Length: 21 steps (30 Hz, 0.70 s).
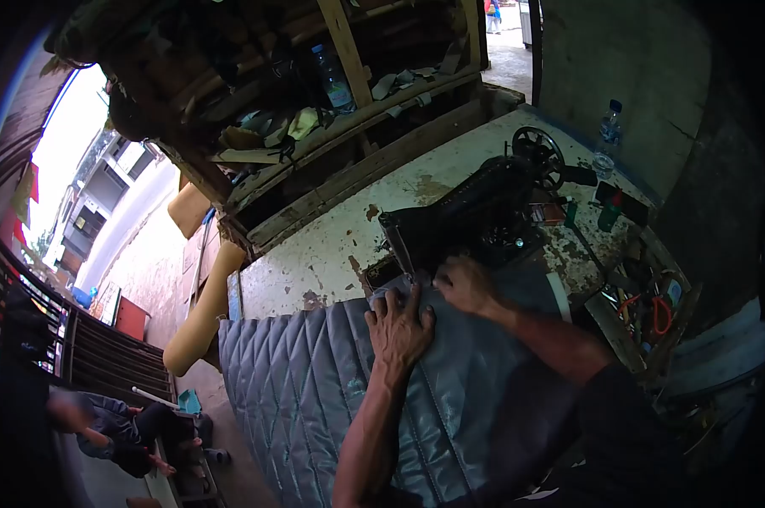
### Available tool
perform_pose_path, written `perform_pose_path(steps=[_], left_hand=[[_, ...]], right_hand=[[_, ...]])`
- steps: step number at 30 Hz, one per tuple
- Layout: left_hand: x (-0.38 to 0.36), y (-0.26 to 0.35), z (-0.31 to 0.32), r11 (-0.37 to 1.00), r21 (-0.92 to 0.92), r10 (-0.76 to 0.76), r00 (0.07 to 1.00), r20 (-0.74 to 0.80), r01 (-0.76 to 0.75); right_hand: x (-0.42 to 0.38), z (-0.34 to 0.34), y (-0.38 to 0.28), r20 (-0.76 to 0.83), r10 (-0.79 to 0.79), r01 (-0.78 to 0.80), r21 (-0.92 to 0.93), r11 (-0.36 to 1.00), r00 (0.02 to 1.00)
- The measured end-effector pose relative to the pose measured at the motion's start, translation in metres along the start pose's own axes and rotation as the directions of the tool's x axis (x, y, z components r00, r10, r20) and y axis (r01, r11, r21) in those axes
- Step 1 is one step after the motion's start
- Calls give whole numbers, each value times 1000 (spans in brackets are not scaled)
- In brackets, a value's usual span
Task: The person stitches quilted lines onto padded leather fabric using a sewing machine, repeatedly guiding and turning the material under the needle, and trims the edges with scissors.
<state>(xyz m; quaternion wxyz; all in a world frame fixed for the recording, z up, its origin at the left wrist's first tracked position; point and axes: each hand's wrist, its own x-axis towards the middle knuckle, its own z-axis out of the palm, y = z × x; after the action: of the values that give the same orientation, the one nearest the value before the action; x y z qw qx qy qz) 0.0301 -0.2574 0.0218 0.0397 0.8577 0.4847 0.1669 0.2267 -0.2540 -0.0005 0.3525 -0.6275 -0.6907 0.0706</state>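
A black sewing machine stands on a worn, paint-chipped table. Grey quilted vinyl, stitched in a diamond pattern, spreads over the table's front and hangs down toward me. My left hand lies flat on this material with its fingers spread, the tips close to the machine's needle area. Just right of the needle, my right hand has its fingers curled and pinched together at the material's far edge. What lies between those fingertips is too small and dark to make out.
A water bottle and a small green bottle stand at the table's right. An open drawer holds tools and red-handled scissors. Behind the table is a wooden shelf with scraps. A rolled tan sheet leans left; a person sits lower left.
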Motion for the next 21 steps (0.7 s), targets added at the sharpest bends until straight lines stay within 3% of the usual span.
perform_pose_path(steps=[1,6,8,10,11,13,14,16,21], left_hand=[[2,-2,2,1000,-2,-2,1000,-11,2],[1,-9,1,996,-64,51,996,-67,-56],[0,-12,6,989,-142,24,987,-158,-47],[0,-12,5,990,-130,24,983,-182,-48],[2,-10,5,991,-126,22,979,-204,-48],[2,-8,3,989,-143,13,983,-184,-40],[2,-5,0,989,-148,3,986,-166,-28],[2,-7,1,986,-162,11,987,-163,-37],[2,-10,4,994,-84,49,985,-165,-63]], right_hand=[[11,3,6,14,75,-73,-99,992,997],[61,29,36,-34,172,-175,-249,952,985],[66,24,33,-47,204,-208,-329,921,978],[67,-7,5,218,287,-211,-314,926,933],[68,-3,10,216,280,-204,-318,926,935],[54,12,28,393,-73,186,-259,948,917],[45,11,24,394,-61,175,-260,949,917],[36,9,12,221,-112,150,-164,975,969],[27,-10,5,283,-182,198,-29,980,942]])
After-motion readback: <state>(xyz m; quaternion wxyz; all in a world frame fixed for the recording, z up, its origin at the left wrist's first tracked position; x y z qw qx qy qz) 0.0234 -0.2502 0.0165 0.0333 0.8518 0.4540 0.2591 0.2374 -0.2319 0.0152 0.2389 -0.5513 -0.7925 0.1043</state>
